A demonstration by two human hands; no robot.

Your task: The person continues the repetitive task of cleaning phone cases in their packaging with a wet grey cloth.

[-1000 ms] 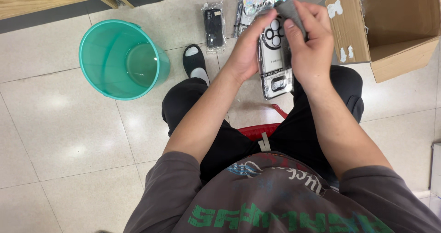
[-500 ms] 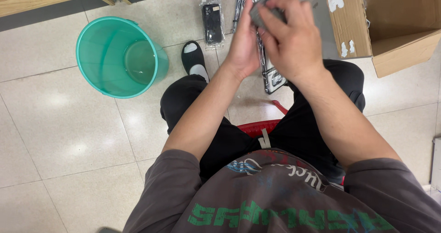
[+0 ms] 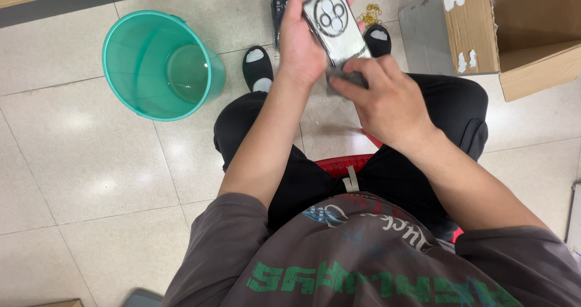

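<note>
**Inspector A:** Left hand (image 3: 301, 43)?

**Inspector B:** Closed round the left edge of a phone (image 3: 336, 21) with a round camera ring on its back, held face-down above the knees. Its top edge runs out of the picture.

**Inspector A:** Right hand (image 3: 387, 104)?

**Inspector B:** Fingers curled shut on a small dark cloth (image 3: 344, 79), pressed against the phone's near end, touching it.

**Inspector A:** Surroundings?

**Inspector B:** Well to the left of the left hand stands a green bucket (image 3: 158, 65) on bare tile with open floor around it. To the right of the right hand, an open cardboard box (image 3: 514, 34), its corner near. Beyond the hands, packaged phones (image 3: 279, 16) and loose rubber bands (image 3: 370, 13) lie on the floor. A red stool edge (image 3: 345, 161) shows below the wrists.
</note>
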